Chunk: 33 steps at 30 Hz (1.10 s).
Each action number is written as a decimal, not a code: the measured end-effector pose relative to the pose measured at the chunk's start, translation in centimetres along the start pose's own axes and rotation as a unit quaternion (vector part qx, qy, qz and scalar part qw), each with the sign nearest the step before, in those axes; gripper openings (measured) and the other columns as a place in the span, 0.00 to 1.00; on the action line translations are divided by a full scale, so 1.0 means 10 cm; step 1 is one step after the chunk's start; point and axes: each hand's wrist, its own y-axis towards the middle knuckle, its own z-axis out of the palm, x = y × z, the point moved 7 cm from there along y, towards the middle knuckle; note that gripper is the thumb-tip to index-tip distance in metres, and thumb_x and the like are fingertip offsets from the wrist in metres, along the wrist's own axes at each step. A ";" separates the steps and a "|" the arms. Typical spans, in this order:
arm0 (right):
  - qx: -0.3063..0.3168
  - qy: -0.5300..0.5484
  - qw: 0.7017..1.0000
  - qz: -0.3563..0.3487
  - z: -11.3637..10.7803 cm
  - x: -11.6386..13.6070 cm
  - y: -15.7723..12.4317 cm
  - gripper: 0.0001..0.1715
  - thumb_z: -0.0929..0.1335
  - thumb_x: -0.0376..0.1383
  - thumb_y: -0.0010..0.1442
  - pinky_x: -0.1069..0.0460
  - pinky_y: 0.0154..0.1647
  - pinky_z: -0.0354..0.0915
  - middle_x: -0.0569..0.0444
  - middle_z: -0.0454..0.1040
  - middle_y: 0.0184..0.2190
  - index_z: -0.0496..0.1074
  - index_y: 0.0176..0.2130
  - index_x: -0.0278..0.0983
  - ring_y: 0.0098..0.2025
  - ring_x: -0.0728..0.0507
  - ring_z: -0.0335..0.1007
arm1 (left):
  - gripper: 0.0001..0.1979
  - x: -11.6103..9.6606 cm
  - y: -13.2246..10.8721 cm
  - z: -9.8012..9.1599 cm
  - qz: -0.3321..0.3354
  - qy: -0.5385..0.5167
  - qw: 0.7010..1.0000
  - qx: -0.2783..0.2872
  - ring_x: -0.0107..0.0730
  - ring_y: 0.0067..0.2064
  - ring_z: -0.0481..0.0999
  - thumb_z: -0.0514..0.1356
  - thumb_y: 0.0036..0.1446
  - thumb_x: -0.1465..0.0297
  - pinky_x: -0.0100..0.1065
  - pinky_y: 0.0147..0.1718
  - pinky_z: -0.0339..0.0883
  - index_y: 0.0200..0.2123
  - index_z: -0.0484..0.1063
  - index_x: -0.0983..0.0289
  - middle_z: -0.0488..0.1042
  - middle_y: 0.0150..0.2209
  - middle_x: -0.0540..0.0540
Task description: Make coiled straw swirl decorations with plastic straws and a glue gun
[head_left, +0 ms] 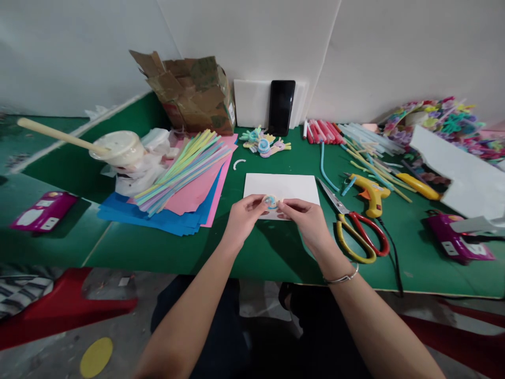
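Between the fingertips of my left hand (245, 217) and my right hand (306, 217) is a small rolled coil of pipe cleaner (270, 201), light blue with a pale outer edge. Both hands pinch it from opposite sides, just above a white board (281, 182) lying on the green table. Finished-looking pipe cleaner shapes (263, 145), including a blue spiral, lie beyond the board. A short white curved piece (239, 163) rests to the left of them. Scissors (342, 208) with one yellow and one red handle lie right of my right hand.
A yellow glue gun (371, 193) with a black cable lies beyond the scissors. At left, loose pipe cleaners (185, 171) cover pink and blue sheets (158, 222). A phone (281, 108) leans at the back near a cardboard box (193, 95). A white tub (118, 150) holds a stick.
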 end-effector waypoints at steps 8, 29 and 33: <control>0.036 -0.049 0.998 -0.013 0.05 0.02 -0.02 0.14 0.76 0.43 0.38 0.46 0.36 0.72 0.55 0.77 0.24 0.78 0.26 0.37 0.28 0.46 0.72 | 0.10 -0.02 0.02 -0.08 0.012 0.062 0.998 -0.011 0.37 0.37 0.77 0.64 0.46 0.63 0.35 0.38 0.70 0.29 0.77 0.63 0.79 0.32 0.55; 0.069 -0.194 0.968 -0.142 0.10 0.10 -0.05 0.09 0.69 0.40 0.50 0.51 0.27 0.70 0.52 0.76 0.28 0.77 0.28 0.38 0.25 0.47 0.71 | 0.05 -0.13 0.01 -0.12 0.083 0.203 0.975 -0.026 0.34 0.32 0.77 0.61 0.48 0.69 0.30 0.32 0.68 0.25 0.76 0.62 0.79 0.28 0.51; 0.094 -0.244 0.949 -0.177 0.11 0.09 -0.06 0.09 0.66 0.36 0.54 0.51 0.27 0.69 0.52 0.75 0.27 0.77 0.30 0.39 0.25 0.47 0.70 | 0.04 -0.14 0.00 -0.10 0.091 0.239 0.967 -0.018 0.33 0.31 0.77 0.61 0.49 0.70 0.29 0.31 0.67 0.25 0.76 0.61 0.79 0.28 0.50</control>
